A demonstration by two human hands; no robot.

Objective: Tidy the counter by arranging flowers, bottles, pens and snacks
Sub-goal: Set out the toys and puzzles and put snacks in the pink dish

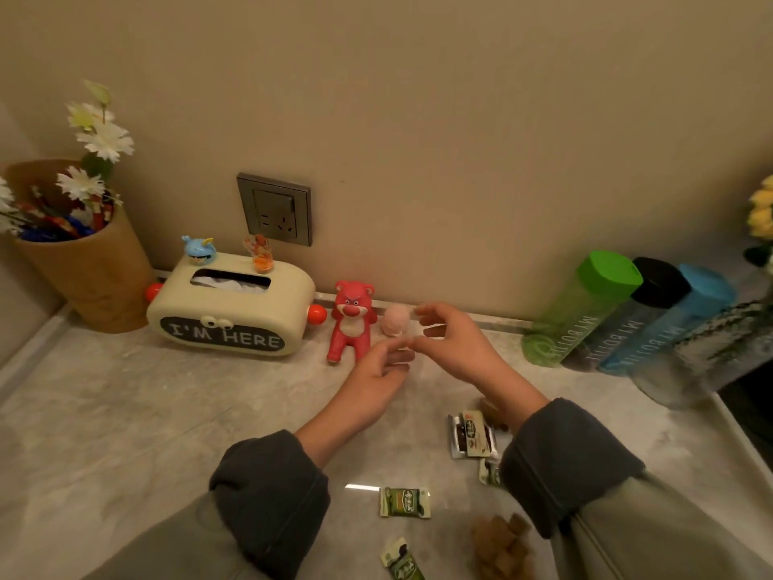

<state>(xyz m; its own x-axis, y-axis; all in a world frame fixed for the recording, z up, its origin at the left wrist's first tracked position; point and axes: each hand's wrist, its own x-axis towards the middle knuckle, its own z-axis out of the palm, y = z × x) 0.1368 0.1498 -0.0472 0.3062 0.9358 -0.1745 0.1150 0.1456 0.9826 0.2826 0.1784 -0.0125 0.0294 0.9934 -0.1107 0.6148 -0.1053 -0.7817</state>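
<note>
My left hand (376, 380) and my right hand (454, 343) hover over the marble counter (146, 412), fingertips almost meeting, fingers apart and holding nothing. Just behind them stand a red bear figure (351, 324) and a small pink ball figure (395, 320) by the wall. Wrapped snacks lie near my right sleeve: a dark-and-white pack (470, 433), a green pack (405, 502), another green pack (399, 558) and brown cubes (502, 546). A green bottle (581, 307), a black-capped bottle (640, 316) and a blue bottle (682, 324) stand at the right. White flowers (100, 136) rise from a brown cup (88, 265) holding pens.
A cream tissue box (234, 305) reading "I'M HERE" sits by the wall under a grey socket (274, 209). A clear textured bottle (711, 353) and yellow flowers (761, 211) are at the far right. The counter's edge drops off at the right.
</note>
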